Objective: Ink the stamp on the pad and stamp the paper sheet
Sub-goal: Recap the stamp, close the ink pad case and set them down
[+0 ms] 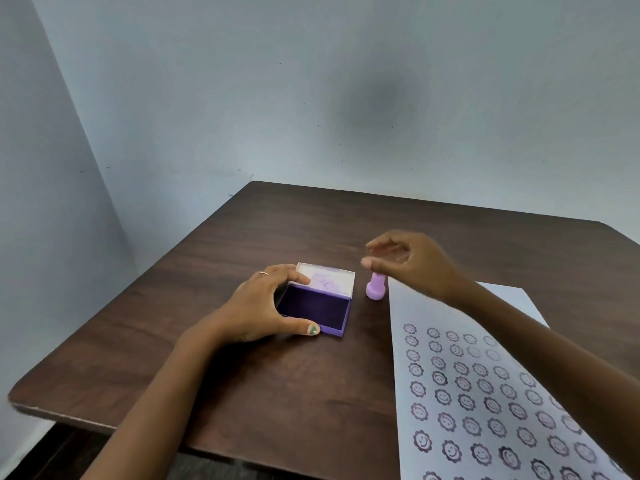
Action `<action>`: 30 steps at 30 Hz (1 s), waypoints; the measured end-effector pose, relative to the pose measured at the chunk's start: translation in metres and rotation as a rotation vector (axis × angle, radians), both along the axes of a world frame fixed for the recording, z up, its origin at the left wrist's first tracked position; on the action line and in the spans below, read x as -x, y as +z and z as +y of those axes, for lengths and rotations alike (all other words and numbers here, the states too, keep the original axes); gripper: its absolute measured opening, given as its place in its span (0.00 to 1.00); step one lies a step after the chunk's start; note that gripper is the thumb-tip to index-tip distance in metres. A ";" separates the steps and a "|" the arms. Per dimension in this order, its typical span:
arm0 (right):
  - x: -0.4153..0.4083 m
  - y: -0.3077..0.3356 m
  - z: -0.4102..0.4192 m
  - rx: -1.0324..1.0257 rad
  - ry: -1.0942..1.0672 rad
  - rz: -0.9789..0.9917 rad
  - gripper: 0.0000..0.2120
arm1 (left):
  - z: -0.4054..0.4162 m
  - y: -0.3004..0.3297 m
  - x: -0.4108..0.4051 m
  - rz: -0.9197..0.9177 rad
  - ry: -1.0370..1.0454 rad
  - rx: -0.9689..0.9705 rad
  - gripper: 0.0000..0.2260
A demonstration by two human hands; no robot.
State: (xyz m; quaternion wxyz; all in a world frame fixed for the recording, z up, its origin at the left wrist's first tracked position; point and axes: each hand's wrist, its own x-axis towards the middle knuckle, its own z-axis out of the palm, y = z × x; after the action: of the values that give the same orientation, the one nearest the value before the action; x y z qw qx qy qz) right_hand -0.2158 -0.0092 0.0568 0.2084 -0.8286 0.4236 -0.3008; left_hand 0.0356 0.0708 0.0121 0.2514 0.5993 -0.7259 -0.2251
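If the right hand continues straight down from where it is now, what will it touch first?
Most likely the top of the small lilac plastic stamp, standing upright just below the open fingers of the right hand. Depth is uncertain from this single view.

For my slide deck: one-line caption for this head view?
Left hand steadies the open ink pad; right hand hovers open over the upright stamp beside the stamped sheet.
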 end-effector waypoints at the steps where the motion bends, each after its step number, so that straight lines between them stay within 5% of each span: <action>1: -0.003 0.005 -0.002 -0.005 -0.002 -0.006 0.15 | 0.000 0.000 0.000 -0.004 0.000 -0.002 0.33; 11: -0.068 0.006 -0.029 -0.104 0.080 0.438 0.11 | 0.000 0.000 0.001 -0.033 0.034 0.007 0.33; 18: -0.076 0.008 -0.030 -0.192 0.048 0.445 0.09 | -0.002 -0.003 0.000 -0.055 0.032 0.010 0.33; 30: -0.068 0.042 -0.007 -0.194 0.121 0.257 0.06 | -0.001 -0.001 0.002 0.046 0.092 -0.033 0.60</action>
State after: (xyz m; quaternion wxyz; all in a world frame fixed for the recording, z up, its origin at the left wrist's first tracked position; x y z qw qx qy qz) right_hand -0.1476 -0.0159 0.0992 0.2493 -0.8602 0.4234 -0.1367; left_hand 0.0332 0.0701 0.0109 0.2684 0.6308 -0.6877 -0.2389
